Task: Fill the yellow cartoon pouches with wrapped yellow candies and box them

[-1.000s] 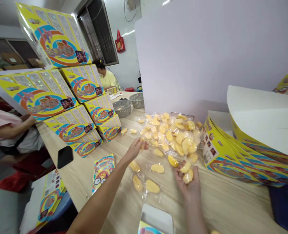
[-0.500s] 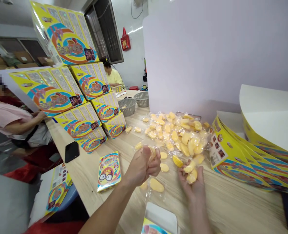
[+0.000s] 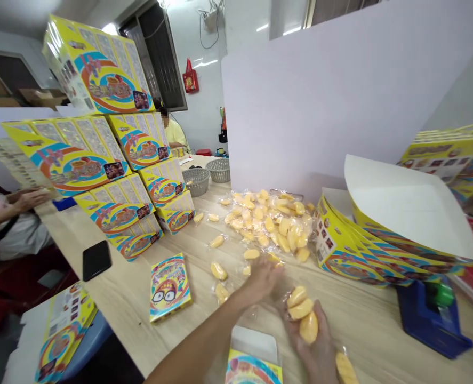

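My left hand (image 3: 263,278) reaches over the table, beside a yellow piece (image 3: 275,260) at the near edge of the pile. Motion smears its fingers, so its grip is unclear. My right hand (image 3: 321,341) is turned palm up and cups several oval yellow pieces (image 3: 309,326) in clear wrappers. Below the hands, at the bottom edge, stands a printed carton (image 3: 254,368) with its white flap up. A heap of wrapped yellow pieces (image 3: 268,218) lies beyond my hands. Loose ones, such as a wrapped piece (image 3: 219,271), lie left of my left hand; another (image 3: 346,368) lies by my right wrist.
Stacked printed display boxes (image 3: 84,165) rise at left. A closed small box (image 3: 170,288) and a black phone (image 3: 96,260) lie nearer. Nested box sheets (image 3: 356,256) and a blue tape dispenser (image 3: 432,320) are at right. Grey baskets (image 3: 196,181) stand behind; co-workers sit beyond.
My left hand has moved from a closed grip left of the pile to the right, towards my right hand. More yellow pieces show in my right palm. The view has turned rightward.
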`<state>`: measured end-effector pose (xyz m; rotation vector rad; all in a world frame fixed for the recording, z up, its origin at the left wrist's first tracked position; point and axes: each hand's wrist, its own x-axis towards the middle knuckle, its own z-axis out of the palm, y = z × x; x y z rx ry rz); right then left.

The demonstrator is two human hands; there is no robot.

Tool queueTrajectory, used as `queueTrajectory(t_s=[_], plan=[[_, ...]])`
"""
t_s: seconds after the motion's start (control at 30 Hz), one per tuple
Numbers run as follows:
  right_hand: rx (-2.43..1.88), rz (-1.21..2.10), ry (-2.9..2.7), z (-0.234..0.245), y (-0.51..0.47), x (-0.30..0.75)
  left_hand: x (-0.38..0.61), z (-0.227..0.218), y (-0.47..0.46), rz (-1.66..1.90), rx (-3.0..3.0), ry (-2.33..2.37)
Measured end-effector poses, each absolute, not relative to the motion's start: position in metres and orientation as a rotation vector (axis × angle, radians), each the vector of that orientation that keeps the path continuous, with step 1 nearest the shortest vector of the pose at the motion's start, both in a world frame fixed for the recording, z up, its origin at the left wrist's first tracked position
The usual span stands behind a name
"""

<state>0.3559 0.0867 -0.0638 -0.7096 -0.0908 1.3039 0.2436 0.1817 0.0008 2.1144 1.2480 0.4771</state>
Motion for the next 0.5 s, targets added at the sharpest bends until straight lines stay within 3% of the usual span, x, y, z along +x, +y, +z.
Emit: queueTrajectory(t_s=[0.23,0.5], plan=[[-0.539,1.371,0.386,-0.042,0.106,0.369,0.220,-0.017,0.249,0.475,1.957,1.554],[-0.424,1.491,0.280,-0.065,0.106,0.370,0.208,0.022,0.235,0.698,1.644,1.142]])
